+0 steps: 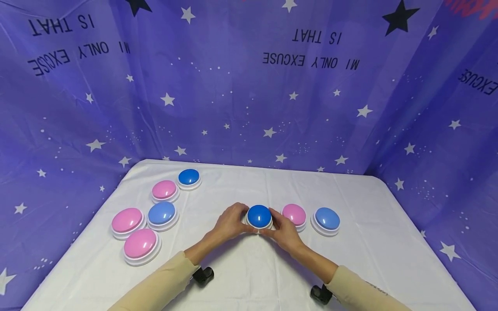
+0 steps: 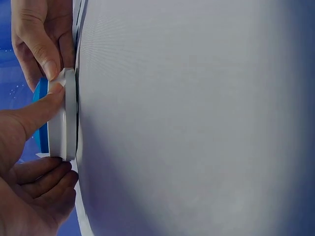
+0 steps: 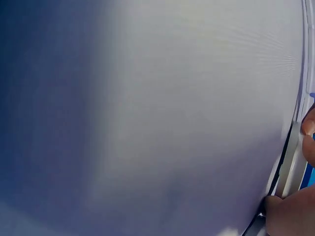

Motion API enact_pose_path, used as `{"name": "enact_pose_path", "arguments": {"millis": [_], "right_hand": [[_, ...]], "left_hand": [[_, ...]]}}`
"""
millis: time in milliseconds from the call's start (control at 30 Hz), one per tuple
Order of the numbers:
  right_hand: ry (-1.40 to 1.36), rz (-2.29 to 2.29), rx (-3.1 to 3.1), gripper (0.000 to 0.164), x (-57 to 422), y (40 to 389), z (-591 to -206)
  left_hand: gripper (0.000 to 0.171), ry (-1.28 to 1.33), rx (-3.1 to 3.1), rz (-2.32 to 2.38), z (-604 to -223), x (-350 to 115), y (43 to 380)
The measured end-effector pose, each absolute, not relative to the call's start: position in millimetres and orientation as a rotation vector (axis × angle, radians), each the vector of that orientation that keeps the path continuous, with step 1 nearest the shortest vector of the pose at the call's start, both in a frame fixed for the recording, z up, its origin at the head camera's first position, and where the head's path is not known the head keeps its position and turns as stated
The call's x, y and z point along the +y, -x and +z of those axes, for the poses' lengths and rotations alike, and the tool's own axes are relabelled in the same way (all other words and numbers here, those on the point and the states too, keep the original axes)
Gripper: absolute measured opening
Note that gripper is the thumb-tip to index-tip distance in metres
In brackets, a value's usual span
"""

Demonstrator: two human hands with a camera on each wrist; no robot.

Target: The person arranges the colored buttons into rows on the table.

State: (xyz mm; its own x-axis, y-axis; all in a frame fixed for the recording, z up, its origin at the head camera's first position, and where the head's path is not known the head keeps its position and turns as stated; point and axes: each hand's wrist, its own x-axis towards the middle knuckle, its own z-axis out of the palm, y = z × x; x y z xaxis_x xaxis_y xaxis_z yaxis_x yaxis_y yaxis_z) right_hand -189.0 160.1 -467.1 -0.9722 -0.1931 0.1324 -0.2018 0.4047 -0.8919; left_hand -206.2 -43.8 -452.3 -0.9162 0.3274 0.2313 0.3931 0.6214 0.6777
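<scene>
**Dark-blue button (image 1: 259,216) held from both sides near the middle of the frame**

The left hand (image 1: 232,221) grips the white base of the dark-blue button from the left, its thumb along the near edge; the right hand (image 1: 287,233) mirrors it from the right, and the thumbs come close together at the front. Both grips are closed about the base. The dome faces up; whether the base rests on the white-covered surface (image 1: 249,276) or sits slightly above it, I cannot tell.

Just right of the right hand's fingers, partly hidden by them, is a pink button (image 1: 294,212), with a light-blue button (image 1: 327,218) beside it, right of centre.

Five more buttons stand at the left of the frame: a second blue button (image 1: 189,176) farthest back, a pale pink one (image 1: 164,189), a second light-blue one (image 1: 161,213) and two larger-looking pink ones (image 1: 127,219) (image 1: 140,243) in front. A starry purple curtain (image 1: 229,95) fills the upper frame.
</scene>
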Motion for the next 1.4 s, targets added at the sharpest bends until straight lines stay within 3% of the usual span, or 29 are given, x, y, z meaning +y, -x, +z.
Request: {"name": "enact_pose_path", "arguments": {"millis": [933,1400], "right_hand": [[-0.286,1.750,-2.646,0.077,160.4,188.3,-463.8],[-0.274,1.845,-2.586,0.078,161.2,188.0,-459.0]], "left_hand": [[0.059,0.628,-2.800,-1.046,-448.7,-39.0,208.3],[0.070,0.629,-2.805,-1.090,-444.8,-46.3,205.9]]}}
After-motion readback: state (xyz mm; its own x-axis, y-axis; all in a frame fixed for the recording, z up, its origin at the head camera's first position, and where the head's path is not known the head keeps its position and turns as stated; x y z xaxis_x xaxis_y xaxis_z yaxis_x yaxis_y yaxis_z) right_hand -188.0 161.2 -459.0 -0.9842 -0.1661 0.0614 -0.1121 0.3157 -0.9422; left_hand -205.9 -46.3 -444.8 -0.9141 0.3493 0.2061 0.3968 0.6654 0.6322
